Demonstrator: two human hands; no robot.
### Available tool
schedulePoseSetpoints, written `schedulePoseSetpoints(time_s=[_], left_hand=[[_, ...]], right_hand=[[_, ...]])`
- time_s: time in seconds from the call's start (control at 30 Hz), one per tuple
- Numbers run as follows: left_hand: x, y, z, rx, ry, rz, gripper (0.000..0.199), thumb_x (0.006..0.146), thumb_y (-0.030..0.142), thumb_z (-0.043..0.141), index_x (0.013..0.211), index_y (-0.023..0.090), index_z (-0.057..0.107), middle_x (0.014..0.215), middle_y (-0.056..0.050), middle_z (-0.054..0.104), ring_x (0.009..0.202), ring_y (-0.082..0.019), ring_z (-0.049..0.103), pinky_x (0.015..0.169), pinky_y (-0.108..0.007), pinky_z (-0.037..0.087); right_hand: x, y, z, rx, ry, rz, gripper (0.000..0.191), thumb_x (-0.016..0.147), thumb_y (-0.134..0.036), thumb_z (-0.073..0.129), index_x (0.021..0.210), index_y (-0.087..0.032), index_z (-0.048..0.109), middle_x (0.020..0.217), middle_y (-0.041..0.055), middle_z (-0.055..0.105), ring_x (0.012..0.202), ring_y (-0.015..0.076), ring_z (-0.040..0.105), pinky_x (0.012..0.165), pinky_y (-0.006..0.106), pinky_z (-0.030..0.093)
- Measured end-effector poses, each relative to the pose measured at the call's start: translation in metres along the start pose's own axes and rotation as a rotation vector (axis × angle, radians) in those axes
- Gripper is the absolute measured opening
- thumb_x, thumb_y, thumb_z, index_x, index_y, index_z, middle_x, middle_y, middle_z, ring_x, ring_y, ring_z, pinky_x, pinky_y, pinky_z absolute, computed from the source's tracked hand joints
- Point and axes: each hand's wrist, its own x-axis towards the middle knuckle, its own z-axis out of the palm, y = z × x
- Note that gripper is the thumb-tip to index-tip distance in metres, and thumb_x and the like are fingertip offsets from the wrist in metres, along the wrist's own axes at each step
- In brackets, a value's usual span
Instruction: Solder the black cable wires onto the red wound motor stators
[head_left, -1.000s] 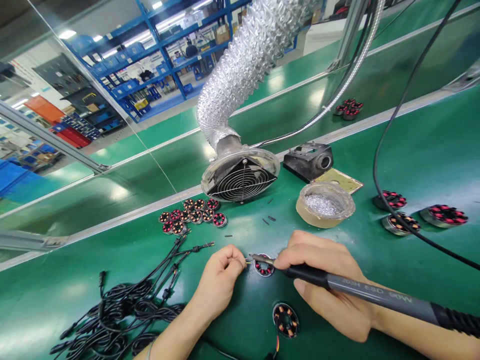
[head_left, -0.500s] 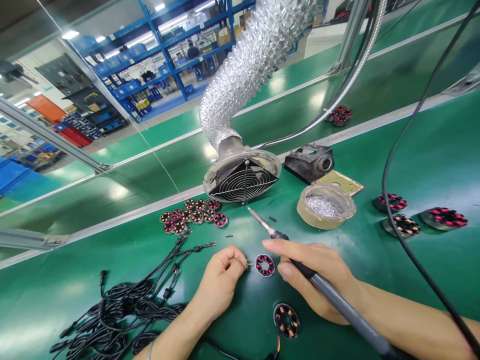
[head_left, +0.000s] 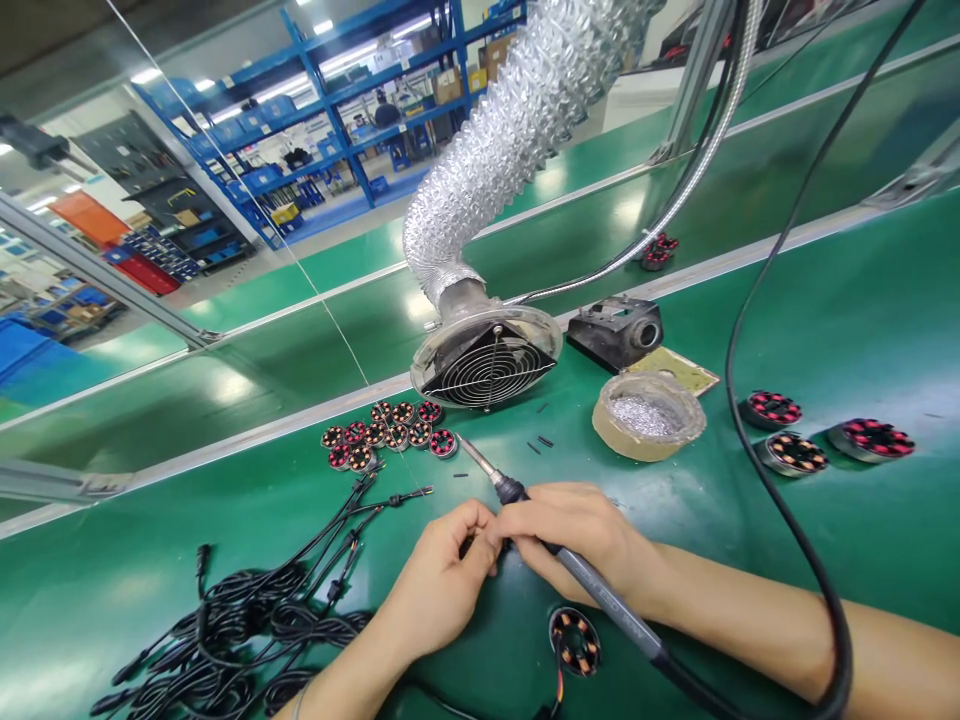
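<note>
My right hand (head_left: 581, 535) is closed round a soldering iron (head_left: 611, 605), whose tip points up and left toward the fan. Its fingertips meet those of my left hand (head_left: 450, 570), which is closed in a pinch. What the left fingers hold is mostly hidden; a small dark part shows between the two hands. A copper-wound stator (head_left: 574, 642) with coloured wires lies just below my right hand. Black cables (head_left: 255, 620) are heaped left of my left hand, and a cluster of small stators (head_left: 386, 435) sits above it.
A fume fan (head_left: 491, 365) on a silver duct (head_left: 510, 140) stands at the back. Right of it are a black iron stand (head_left: 619, 332) and a round tub (head_left: 649, 415) of metal shavings. Three larger stators (head_left: 795, 453) lie far right, behind a hanging black cord (head_left: 757, 460).
My right hand has moved left with the iron and now touches my left hand. The red-wound stator that lay between the hands is no longer visible on the table.
</note>
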Motion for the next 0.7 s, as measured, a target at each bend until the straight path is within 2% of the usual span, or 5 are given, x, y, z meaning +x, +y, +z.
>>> schedulePoseSetpoints(time_s=[0.13,0.27,0.4,0.53,0.7], left_hand=[[-0.002,0.005,-0.002,0.045,-0.017,0.026,0.032,0.091,0.044,0.048,0.071,0.020,0.051,0.066,0.001,0.054,0.065,-0.014,0.046,0.063,-0.025,0.035],[-0.001,0.001,0.001,-0.121,-0.006,-0.076,0.038,0.084,0.054,0.054,0.068,0.020,0.049,0.058,0.004,0.047,0.054,-0.011,0.037,0.054,-0.023,0.029],[0.001,-0.004,0.004,-0.229,0.042,-0.151,0.039,0.078,0.056,0.061,0.067,0.020,0.049,0.054,0.007,0.044,0.046,-0.008,0.027,0.047,-0.022,0.021],[0.001,-0.006,0.005,-0.274,0.056,-0.171,0.038,0.075,0.055,0.063,0.067,0.020,0.048,0.052,0.008,0.044,0.042,-0.006,0.023,0.044,-0.021,0.016],[0.001,-0.006,0.006,-0.265,0.055,-0.173,0.038,0.075,0.054,0.062,0.069,0.020,0.047,0.052,0.009,0.044,0.039,-0.004,0.019,0.042,-0.021,0.013]], right_hand=[[0.000,-0.001,-0.001,-0.016,0.034,-0.033,0.025,0.086,-0.003,0.045,0.093,-0.019,0.063,0.066,-0.0014,0.062,0.052,0.0110,0.048,0.050,0.023,0.037],[-0.003,0.000,-0.001,-0.038,-0.002,-0.028,0.027,0.086,-0.003,0.045,0.097,-0.020,0.063,0.064,-0.0021,0.060,0.050,0.0114,0.048,0.049,0.023,0.036],[-0.004,-0.002,-0.002,-0.006,0.013,0.038,0.024,0.083,-0.006,0.047,0.098,-0.019,0.060,0.069,-0.0007,0.062,0.054,0.0120,0.053,0.053,0.023,0.043],[-0.003,-0.005,-0.002,0.071,-0.019,0.131,0.025,0.080,-0.006,0.047,0.097,-0.020,0.058,0.074,-0.0005,0.065,0.061,0.0119,0.059,0.058,0.021,0.047],[-0.003,-0.003,0.001,0.048,-0.017,0.130,0.026,0.083,-0.004,0.044,0.099,-0.019,0.059,0.077,0.0002,0.069,0.059,0.0110,0.060,0.058,0.020,0.047]])
